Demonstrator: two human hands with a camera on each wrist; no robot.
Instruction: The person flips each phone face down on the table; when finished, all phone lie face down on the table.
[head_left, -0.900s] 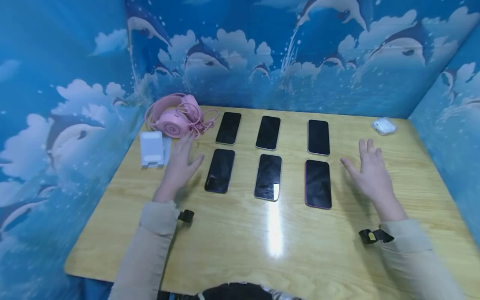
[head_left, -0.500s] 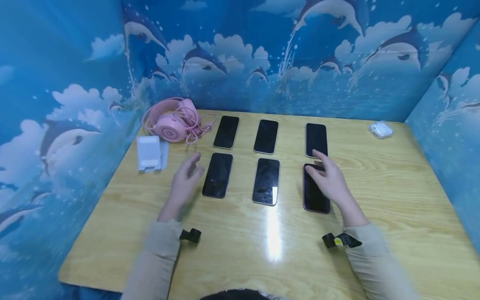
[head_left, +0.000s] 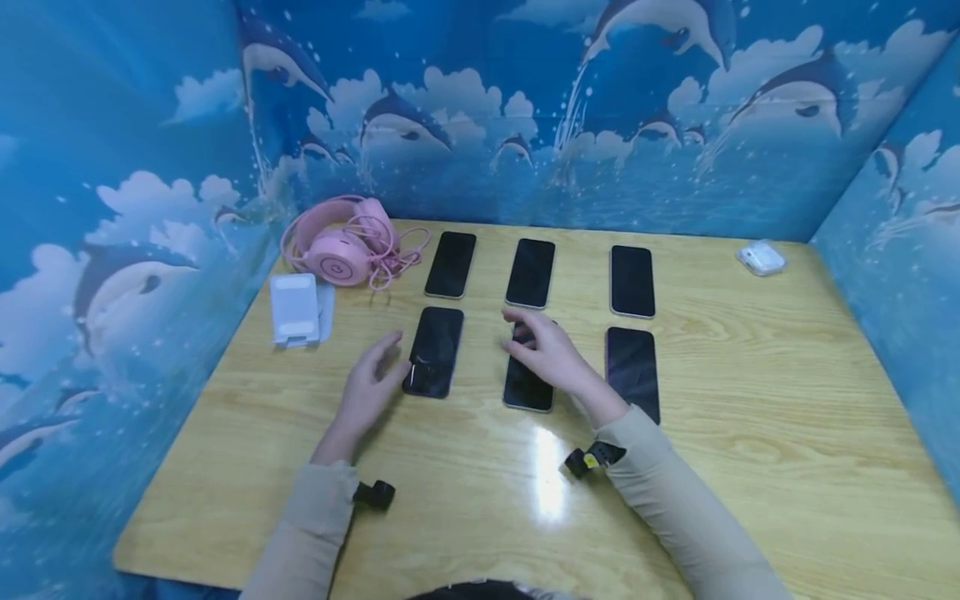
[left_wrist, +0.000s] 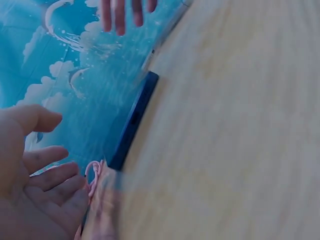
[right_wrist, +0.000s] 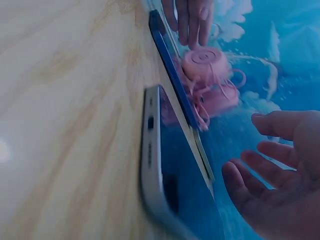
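Black-screened smartphones lie face up on the wooden table in two rows of three. My right hand [head_left: 551, 354] hovers over the front middle phone [head_left: 528, 387], fingers loosely bent, holding nothing; in the right wrist view a gap shows between that hand [right_wrist: 280, 170] and the silver-edged phone [right_wrist: 152, 155]. My left hand [head_left: 367, 392] is beside the left edge of the front left phone [head_left: 435, 350], its fingers relaxed around nothing. In the left wrist view this phone's dark blue edge [left_wrist: 134, 122] stands apart from the fingers [left_wrist: 52, 175]. The front right phone [head_left: 632, 371] is partly behind my right forearm.
Behind are the back left phone [head_left: 451, 264], back middle phone [head_left: 531, 272] and back right phone [head_left: 632, 282]. Pink headphones [head_left: 337, 254] with a coiled cable and a white stand-like item [head_left: 294, 307] sit left. A small white case [head_left: 761, 257] lies far right. Dolphin-print curtains [head_left: 480, 125] enclose the table.
My right hand has swept left from beyond the right column, past the front right phone, to above the front middle phone. My left hand has drawn back slightly toward me. The phones stay put.
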